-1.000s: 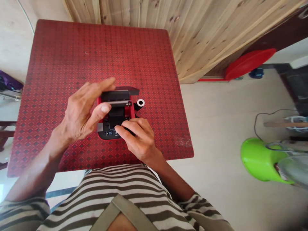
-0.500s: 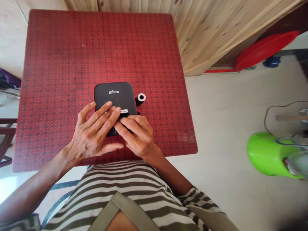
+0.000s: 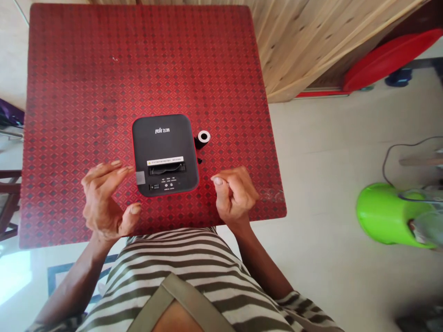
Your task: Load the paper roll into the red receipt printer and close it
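Observation:
A black receipt printer (image 3: 162,145) with a red lower edge lies flat on the table, its paper slot and small buttons facing up. A white label strip runs above the slot, and a grey patch marks its lower left corner. My left hand (image 3: 105,198) hovers just left of the printer, thumb apart from the extended fingers, holding nothing. To the printer's right, my right hand (image 3: 236,193) is curled closed, thumb against the bent fingers, with nothing seen in it. Neither hand touches the printer. Beside its right edge is a small black cylinder (image 3: 201,139) with a white ring end.
The red patterned table (image 3: 86,87) runs up to a wooden plank wall (image 3: 294,46). A tiny black piece (image 3: 200,161) lies close to the printer's right side. On the floor to the right stands a green bucket (image 3: 384,214), with a cable (image 3: 387,157) near it.
Both hands have come off the printer and moved apart, the left hand to the left and the right hand to the right. The slot and buttons are now uncovered.

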A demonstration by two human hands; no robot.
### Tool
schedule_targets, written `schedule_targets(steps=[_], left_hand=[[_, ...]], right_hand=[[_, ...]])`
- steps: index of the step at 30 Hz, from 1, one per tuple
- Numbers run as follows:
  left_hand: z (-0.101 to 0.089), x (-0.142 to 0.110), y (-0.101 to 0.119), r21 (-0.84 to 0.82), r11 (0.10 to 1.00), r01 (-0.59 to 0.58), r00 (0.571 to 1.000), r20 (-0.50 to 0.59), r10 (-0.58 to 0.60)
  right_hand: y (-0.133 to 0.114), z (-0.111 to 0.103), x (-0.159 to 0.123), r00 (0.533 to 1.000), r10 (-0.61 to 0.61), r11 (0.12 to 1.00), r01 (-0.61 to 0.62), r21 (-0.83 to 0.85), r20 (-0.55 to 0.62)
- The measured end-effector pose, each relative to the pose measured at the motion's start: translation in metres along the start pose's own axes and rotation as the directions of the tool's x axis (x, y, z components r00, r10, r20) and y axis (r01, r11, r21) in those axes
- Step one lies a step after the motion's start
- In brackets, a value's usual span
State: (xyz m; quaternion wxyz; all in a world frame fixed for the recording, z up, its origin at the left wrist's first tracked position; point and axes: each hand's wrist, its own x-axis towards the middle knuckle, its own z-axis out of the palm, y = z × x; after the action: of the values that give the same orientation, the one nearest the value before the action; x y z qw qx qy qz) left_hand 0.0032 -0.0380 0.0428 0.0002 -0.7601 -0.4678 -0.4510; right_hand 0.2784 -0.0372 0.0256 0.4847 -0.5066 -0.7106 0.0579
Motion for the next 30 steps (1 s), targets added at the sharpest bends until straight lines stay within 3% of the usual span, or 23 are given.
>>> schedule_targets(steps=[4,7,24,30], left_hand=[[0.006,-0.024,-0.006,0.096,0.993,-0.066,0.998,0.028,0.064],[0.01,-0.029,-0.011,0.116,0.982,-0.15,0.988,0.046,0.146],[0.014,-0.02,-0.012,0.054,0.998,-0.028,0.999,0.03,0.027],[0.022,-0.028,-0.015,0.012,1.0,-0.001,1.0,0.023,0.001]], right_hand=[[0.021,0.012,-0.023,0.976,0.016,0.994,0.008,-0.107,0.218],[0.027,0.024,-0.028,0.96,0.039,0.981,0.017,-0.195,0.276],[0.029,0.028,-0.031,0.963,0.07,0.987,-0.029,-0.159,0.26],[0.017,0.011,-0.012,0.977,0.09,0.996,-0.084,-0.04,0.193]])
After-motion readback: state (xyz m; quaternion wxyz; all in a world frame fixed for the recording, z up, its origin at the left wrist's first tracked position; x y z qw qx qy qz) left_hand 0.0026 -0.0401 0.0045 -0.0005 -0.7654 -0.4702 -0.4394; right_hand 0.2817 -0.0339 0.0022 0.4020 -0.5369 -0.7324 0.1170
